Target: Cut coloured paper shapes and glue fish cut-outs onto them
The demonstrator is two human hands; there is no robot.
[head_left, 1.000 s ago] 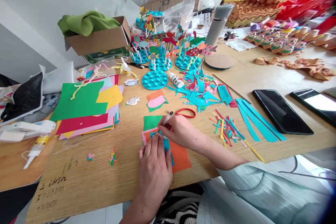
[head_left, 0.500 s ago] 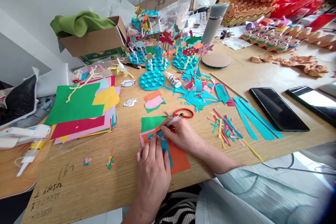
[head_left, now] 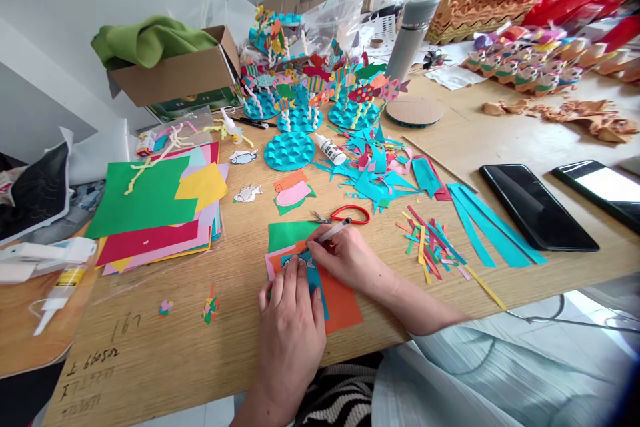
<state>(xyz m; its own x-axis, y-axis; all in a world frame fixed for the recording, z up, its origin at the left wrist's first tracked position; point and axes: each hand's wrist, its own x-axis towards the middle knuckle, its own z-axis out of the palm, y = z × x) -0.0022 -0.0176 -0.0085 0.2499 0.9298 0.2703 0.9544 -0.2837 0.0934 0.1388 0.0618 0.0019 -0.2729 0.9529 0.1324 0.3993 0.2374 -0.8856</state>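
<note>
My right hand (head_left: pixel 353 257) grips a pen (head_left: pixel 335 229) with a clear barrel, its tip down at a small fish-shaped paper cutout (head_left: pixel 309 261). That cutout lies on a blue sheet (head_left: pixel 320 290), partly hidden by my fingers. My left hand (head_left: pixel 291 313) lies flat with fingers stretched out, pressing on the blue sheet. Beneath are an orange sheet (head_left: pixel 345 310), a pink one and a green sheet (head_left: pixel 287 235). Just beyond my right hand rest red-handled scissors (head_left: pixel 353 215). Farther up lie paper fish pieces (head_left: pixel 293 193) in orange, pink and green.
Stacked coloured paper (head_left: pixel 145 193) lies at left. Blue scraps (head_left: pixel 375 177), thin paper strips (head_left: pixel 433 243) and a phone (head_left: pixel 537 207) are at right. Behind stand a glue bottle (head_left: pixel 331 149), a blue scalloped disc (head_left: pixel 289 151), finished paper fish (head_left: pixel 320 85) and a grey flask (head_left: pixel 413 37).
The camera view has shifted slightly. Both hands stay in nearly the same place on the paper, the pen still in my right hand.
</note>
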